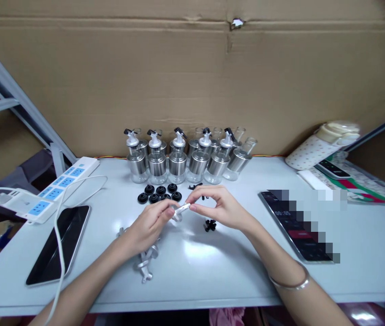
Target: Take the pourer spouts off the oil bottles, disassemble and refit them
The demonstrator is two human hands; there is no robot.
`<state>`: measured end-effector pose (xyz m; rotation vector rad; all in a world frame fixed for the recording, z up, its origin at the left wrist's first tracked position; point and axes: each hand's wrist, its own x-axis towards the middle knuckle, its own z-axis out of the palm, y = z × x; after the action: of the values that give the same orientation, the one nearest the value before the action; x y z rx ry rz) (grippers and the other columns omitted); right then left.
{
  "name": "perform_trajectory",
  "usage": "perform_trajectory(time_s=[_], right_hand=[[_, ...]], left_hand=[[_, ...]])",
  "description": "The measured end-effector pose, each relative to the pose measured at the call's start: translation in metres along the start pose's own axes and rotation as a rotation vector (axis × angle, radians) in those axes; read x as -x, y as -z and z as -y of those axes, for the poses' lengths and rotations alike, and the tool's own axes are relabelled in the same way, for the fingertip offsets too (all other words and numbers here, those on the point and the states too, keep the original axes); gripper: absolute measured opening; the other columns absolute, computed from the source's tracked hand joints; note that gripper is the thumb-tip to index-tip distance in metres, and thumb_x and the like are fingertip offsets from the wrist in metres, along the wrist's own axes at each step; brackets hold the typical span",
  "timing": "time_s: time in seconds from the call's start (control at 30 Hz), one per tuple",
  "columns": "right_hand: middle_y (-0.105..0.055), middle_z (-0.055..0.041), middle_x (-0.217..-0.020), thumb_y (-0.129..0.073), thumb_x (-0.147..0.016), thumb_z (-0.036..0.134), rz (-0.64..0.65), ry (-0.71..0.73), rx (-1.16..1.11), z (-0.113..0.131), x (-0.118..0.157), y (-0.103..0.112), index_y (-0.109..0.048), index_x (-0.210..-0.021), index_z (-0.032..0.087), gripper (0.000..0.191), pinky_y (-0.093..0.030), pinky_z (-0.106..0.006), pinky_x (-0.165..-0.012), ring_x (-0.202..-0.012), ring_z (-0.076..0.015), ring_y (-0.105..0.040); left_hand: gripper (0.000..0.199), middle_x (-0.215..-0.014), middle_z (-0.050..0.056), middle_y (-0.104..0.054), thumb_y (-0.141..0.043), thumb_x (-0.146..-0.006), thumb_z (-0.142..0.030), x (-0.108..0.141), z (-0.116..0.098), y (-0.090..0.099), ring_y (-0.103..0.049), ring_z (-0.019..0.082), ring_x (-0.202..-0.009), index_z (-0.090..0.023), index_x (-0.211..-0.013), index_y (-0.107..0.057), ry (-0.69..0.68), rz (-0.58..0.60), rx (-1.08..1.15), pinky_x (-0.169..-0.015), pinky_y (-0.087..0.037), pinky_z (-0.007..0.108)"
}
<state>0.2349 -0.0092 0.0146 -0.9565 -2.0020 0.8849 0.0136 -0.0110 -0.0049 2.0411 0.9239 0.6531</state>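
Note:
My left hand [149, 225] grips a small silver-white spout piece [178, 211] between thumb and fingers above the middle of the table. The thumb and index finger of my right hand [221, 208] pinch the other end of that same piece. Beneath and beside my left hand lie several silver spout pieces [144, 265]. Black round stoppers [154, 198] are grouped behind my left hand. Small black parts [210, 225] lie in a pile below my right hand, and more black parts [195, 186] lie just behind it, partly hidden.
Several glass bottles with metal bands [178, 165] stand at the back, the front ones with spouts. A power strip [54, 192] with a white cable and a dark phone [59, 244] lie left. Right are a lit phone [297, 226] and a tilted dotted flask [314, 147].

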Motion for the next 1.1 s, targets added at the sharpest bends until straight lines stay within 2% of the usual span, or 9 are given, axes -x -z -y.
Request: perform_trajectory(time_s=[0.1, 0.17, 0.27, 0.33, 0.53, 0.67, 0.77, 1.0, 1.1], right_hand=[[-0.070, -0.0032, -0.077, -0.063, -0.081, 0.026, 0.010, -0.051, -0.005, -0.002, 0.000, 0.002, -0.070, -0.080, 0.017, 0.011, -0.048, -0.028, -0.071, -0.072, -0.0135, -0.062], [-0.069, -0.0029, -0.077, -0.062, -0.079, 0.025, 0.009, -0.092, -0.016, -0.005, 0.000, 0.003, -0.068, -0.078, 0.017, 0.010, -0.048, -0.028, -0.070, -0.071, -0.0130, -0.060], [-0.068, -0.0026, -0.075, -0.060, -0.078, 0.025, 0.015, -0.130, -0.039, -0.007, 0.000, 0.003, -0.067, -0.075, 0.016, 0.011, -0.048, -0.028, -0.071, -0.070, -0.0127, -0.058], [-0.068, -0.0026, -0.074, -0.060, -0.079, 0.025, 0.035, -0.146, -0.046, -0.007, -0.001, 0.004, -0.067, -0.075, 0.016, 0.012, -0.047, -0.028, -0.071, -0.069, -0.0128, -0.057], [-0.069, -0.0036, -0.074, -0.066, -0.079, 0.033, 0.169, -0.232, 0.040, -0.012, 0.001, 0.022, -0.072, -0.076, 0.016, 0.018, -0.045, -0.027, -0.066, -0.068, -0.0140, -0.058], [-0.069, -0.0040, -0.070, -0.069, -0.073, 0.027, 0.365, -0.378, 0.132, -0.027, 0.003, 0.032, -0.074, -0.071, 0.015, 0.012, -0.044, -0.027, -0.063, -0.064, -0.0142, -0.059], [-0.071, -0.0041, -0.070, -0.069, -0.070, 0.021, 0.449, -0.457, 0.162, -0.035, 0.004, 0.031, -0.074, -0.071, 0.014, 0.008, -0.044, -0.026, -0.063, -0.064, -0.0146, -0.060], [-0.072, -0.0024, -0.069, -0.066, -0.069, 0.019, 0.476, -0.456, 0.205, -0.045, 0.005, 0.026, -0.075, -0.072, 0.016, 0.010, -0.045, -0.026, -0.063, -0.063, -0.0144, -0.060], [-0.072, -0.0027, -0.070, -0.066, -0.070, 0.019, 0.432, -0.445, 0.215, -0.048, 0.005, 0.025, -0.075, -0.073, 0.016, 0.011, -0.045, -0.026, -0.063, -0.063, -0.0145, -0.060]], left_hand=[[0.052, -0.112, 0.010, -0.062, -0.046, -0.090, -0.056, 0.002, 0.006, -0.002, -0.062, 0.021, -0.097, -0.021, -0.128, -0.045, -0.167, -0.064, -0.124, -0.083, -0.051, 0.035], [0.050, -0.116, 0.010, -0.060, -0.054, -0.090, -0.045, 0.002, 0.009, -0.003, -0.061, 0.021, -0.103, -0.023, -0.132, -0.040, -0.318, -0.073, -0.240, -0.087, -0.052, 0.036], [0.033, -0.115, 0.010, -0.060, -0.050, -0.094, -0.027, 0.002, 0.012, -0.007, -0.061, 0.020, -0.103, -0.023, -0.127, -0.046, -0.500, -0.075, -0.450, -0.085, -0.053, 0.035], [0.028, -0.112, 0.010, -0.061, -0.048, -0.095, -0.020, 0.002, 0.012, -0.009, -0.062, 0.019, -0.098, -0.022, -0.123, -0.050, -0.554, -0.099, -0.558, -0.081, -0.054, 0.034], [0.020, -0.099, 0.010, -0.067, -0.048, -0.093, -0.015, 0.000, 0.009, -0.008, -0.062, 0.018, -0.085, -0.017, -0.110, -0.057, -0.619, -0.160, -0.624, -0.073, -0.053, 0.031], [0.018, -0.094, 0.008, -0.068, -0.049, -0.092, -0.012, 0.000, 0.006, -0.007, -0.061, 0.017, -0.081, -0.017, -0.107, -0.059, -0.640, -0.187, -0.601, -0.072, -0.051, 0.030], [0.018, -0.093, 0.008, -0.068, -0.049, -0.093, -0.015, 0.000, 0.006, -0.006, -0.060, 0.017, -0.081, -0.017, -0.107, -0.060, -0.633, -0.177, -0.595, -0.072, -0.051, 0.030], [0.017, -0.091, 0.008, -0.067, -0.047, -0.095, -0.019, -0.001, 0.003, -0.005, -0.061, 0.016, -0.080, -0.016, -0.106, -0.060, -0.623, -0.165, -0.607, -0.072, -0.052, 0.029], [0.018, -0.092, 0.008, -0.067, -0.047, -0.095, -0.019, -0.001, 0.003, -0.004, -0.062, 0.016, -0.081, -0.016, -0.107, -0.060, -0.622, -0.170, -0.614, -0.072, -0.052, 0.029]])
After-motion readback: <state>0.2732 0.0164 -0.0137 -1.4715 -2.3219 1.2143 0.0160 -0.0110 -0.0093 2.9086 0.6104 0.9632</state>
